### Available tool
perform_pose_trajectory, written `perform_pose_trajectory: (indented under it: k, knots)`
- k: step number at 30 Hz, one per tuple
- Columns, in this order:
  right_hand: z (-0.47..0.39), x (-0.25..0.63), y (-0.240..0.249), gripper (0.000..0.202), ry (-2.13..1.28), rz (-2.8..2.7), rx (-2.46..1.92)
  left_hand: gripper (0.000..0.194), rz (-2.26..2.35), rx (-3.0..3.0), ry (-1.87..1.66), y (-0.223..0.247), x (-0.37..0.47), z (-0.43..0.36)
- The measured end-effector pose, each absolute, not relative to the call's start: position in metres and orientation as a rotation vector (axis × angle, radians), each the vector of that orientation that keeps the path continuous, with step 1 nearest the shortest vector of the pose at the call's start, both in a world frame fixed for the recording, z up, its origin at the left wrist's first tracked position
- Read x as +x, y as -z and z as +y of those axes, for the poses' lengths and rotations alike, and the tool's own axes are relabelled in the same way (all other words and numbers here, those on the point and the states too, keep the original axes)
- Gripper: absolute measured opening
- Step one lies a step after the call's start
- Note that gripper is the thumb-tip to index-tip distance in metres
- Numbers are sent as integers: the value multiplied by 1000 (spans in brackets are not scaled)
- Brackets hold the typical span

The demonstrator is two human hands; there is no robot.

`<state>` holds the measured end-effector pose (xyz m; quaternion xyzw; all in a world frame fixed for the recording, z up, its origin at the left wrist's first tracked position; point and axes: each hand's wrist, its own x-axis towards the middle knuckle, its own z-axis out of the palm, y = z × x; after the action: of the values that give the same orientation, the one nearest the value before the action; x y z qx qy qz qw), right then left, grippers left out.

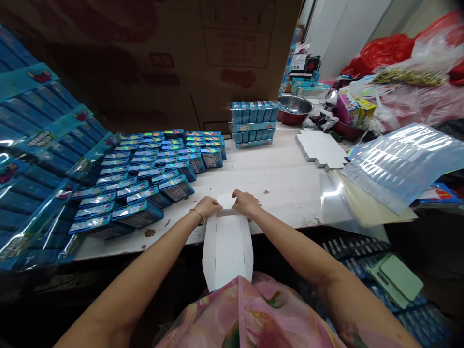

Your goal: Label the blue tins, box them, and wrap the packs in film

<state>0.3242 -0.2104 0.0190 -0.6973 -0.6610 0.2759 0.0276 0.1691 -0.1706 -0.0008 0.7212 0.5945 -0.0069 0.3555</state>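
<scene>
A white die-cut carton blank [232, 249] lies partly on the table's front edge and reaches back to my body. Its side flaps bend upward. My left hand [208, 207], with a gold bangle at the wrist, pinches the blank's far left corner. At the far right corner, my right hand [247, 203] grips it with fingers curled. Between the hands the small end flap points away from me. Left of my hands stand several rows of small blue boxes [177, 187] with shiny tops.
Filled blue display trays [253, 126] are stacked at the back, before a large brown carton [174, 63]. More wrapped trays [47, 140] rise at far left. To the right lie flat white blanks [321, 149], plastic sheets [406, 159] and a metal bowl [295, 108]. A green scale [397, 280] sits below.
</scene>
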Motion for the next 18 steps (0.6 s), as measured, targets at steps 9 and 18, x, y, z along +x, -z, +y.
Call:
perform_pose_trajectory:
  k: [9, 18]
  knots:
    - [-209, 319, -22, 73, -890, -1987, -2129, 85, 1606, 1658, -139, 12, 160, -168]
    - [-202, 316, -20, 54, -1070, -1845, -2225, 26, 1542, 1609, -263, 25, 148, -169]
